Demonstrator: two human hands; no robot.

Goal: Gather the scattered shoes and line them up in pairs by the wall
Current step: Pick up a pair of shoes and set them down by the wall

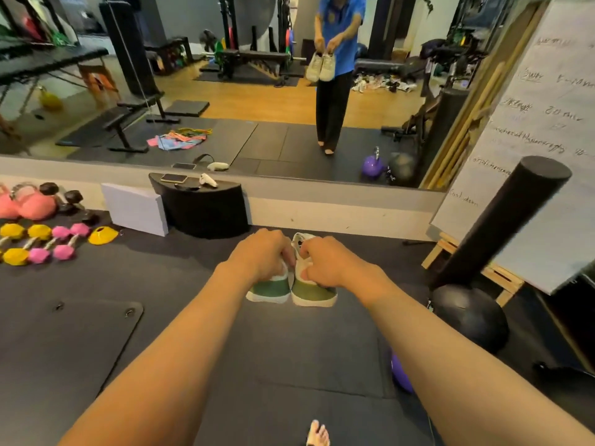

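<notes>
I hold a pair of white sneakers with green heels out in front of me, above the dark floor mat. My left hand (262,254) grips the left sneaker (270,289) by its top. My right hand (325,263) grips the right sneaker (314,292) the same way. The two shoes hang side by side with heels toward me, toes pointing at the low wall (338,210) under the mirror. The mirror (257,101) shows a heap of scattered shoes (381,83) on the wooden floor behind me.
A black half-round block (206,210) with a phone on it and a white board (135,209) stand at the wall to the left. Coloured dumbbells (42,243) and pink kettlebells lie far left. A black roller (502,220), a medicine ball (470,317) and a whiteboard stand right.
</notes>
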